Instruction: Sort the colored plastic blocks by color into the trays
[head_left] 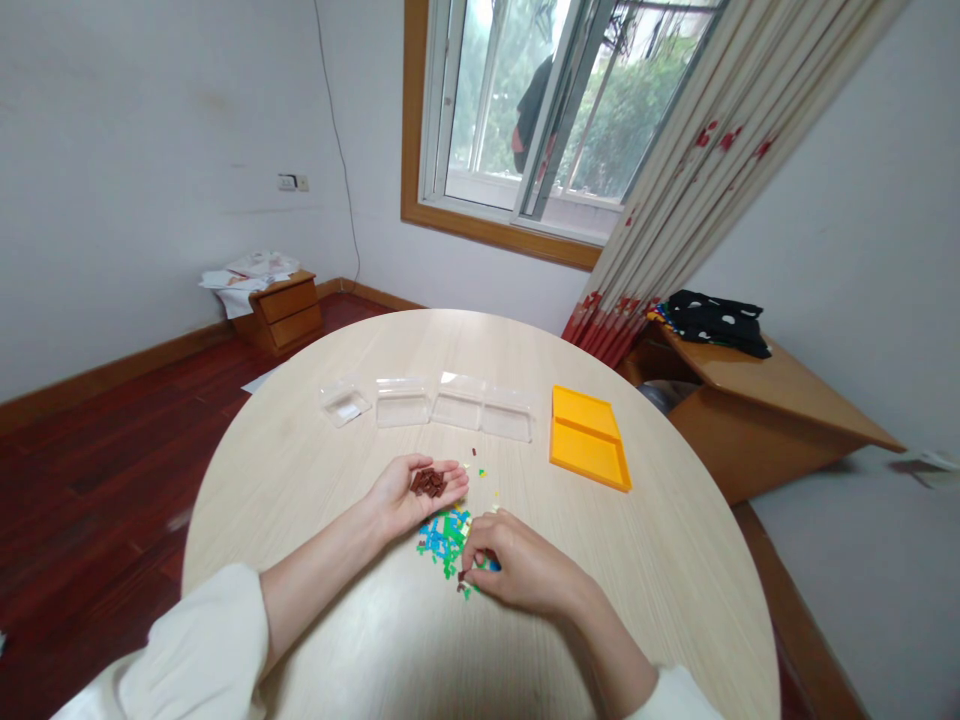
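Observation:
My left hand (417,490) lies palm up on the round wooden table (660,570), cupped around a small heap of brown pieces (428,483). Just below it a pile of small blue, green and yellow pieces (444,534) is scattered on the table. My right hand (517,565) rests on the right side of that pile, fingers curled and pinching a small dark piece at its fingertips.
Three clear plastic trays (454,407) stand in a row beyond the hands, and an orange tray (587,438) lies to their right. A wooden bedside cabinet (285,310) stands at the left wall. A low wooden desk (757,400) with dark cloth sits right, below the window and curtain.

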